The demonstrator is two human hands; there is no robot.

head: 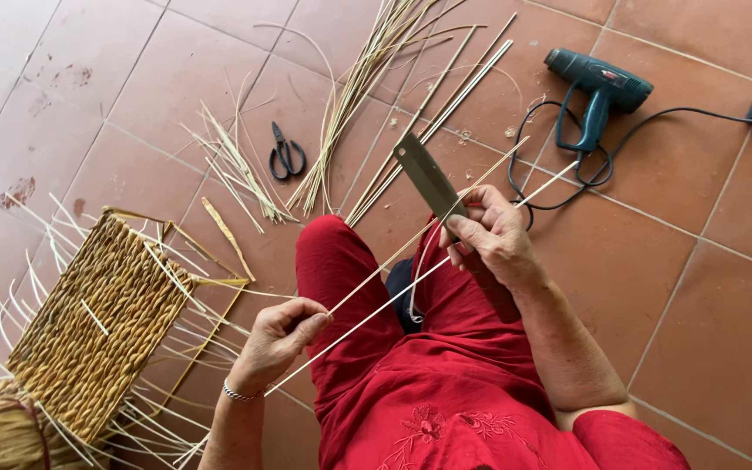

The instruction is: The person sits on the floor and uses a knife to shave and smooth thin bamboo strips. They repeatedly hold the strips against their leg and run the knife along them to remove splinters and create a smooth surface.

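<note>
My right hand (491, 235) grips a flat metal knife (428, 178), blade pointing up and away, pressed against a thin pale cane strip (376, 309). The strip runs diagonally from lower left up past the knife toward the upper right. My left hand (282, 335) pinches the same strip lower down, over my red-clothed lap (411, 383). A second strip branches off beside the first between my two hands.
A half-woven straw basket (97, 326) with loose spokes lies at the left. Black scissors (286, 155) and bundles of cane strips (367, 78) rest on the tiled floor ahead. A teal heat gun (598, 91) with its black cord sits at the upper right.
</note>
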